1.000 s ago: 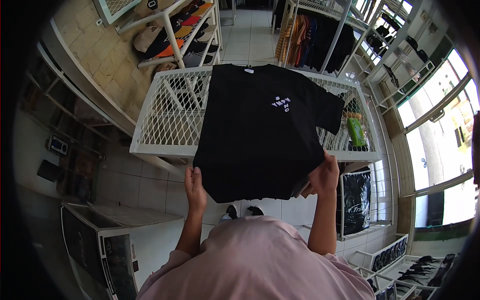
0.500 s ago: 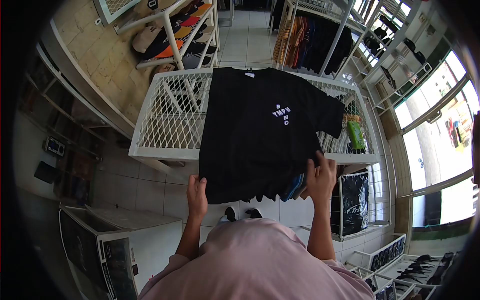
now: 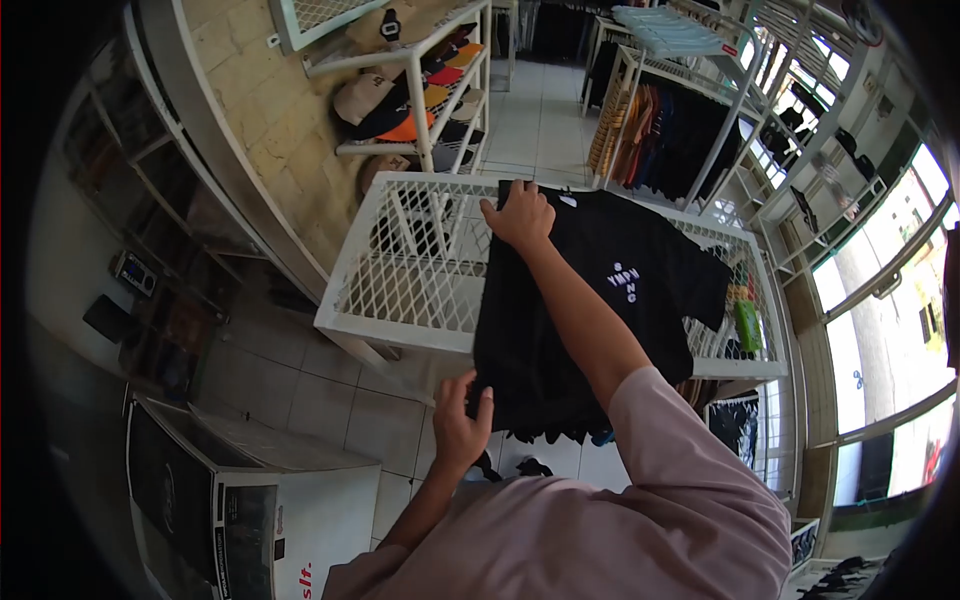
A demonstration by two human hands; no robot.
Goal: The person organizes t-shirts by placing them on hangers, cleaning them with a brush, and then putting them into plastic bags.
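Parted thumb and fingers of the left hand [image 3: 460,435] straddle the near corner; the right hand [image 3: 525,215] covers the far — likely steadying 1 edge at 2 ends; whether either pinches, I cannot tell; white metal-mesh table [image 3: 400,335] supports the black cloth T-shirt [image 3: 650,330].

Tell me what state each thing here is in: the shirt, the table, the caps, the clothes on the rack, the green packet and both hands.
Black T-shirt, print up, one sleeve spread, bottom over the table's near edge
Mesh table, upright
Caps, resting on shelves
Clothes, hanging
Green packet, lying on the table
Right hand, on the shirt near its collar
Left hand, at a lower corner, grip unclear
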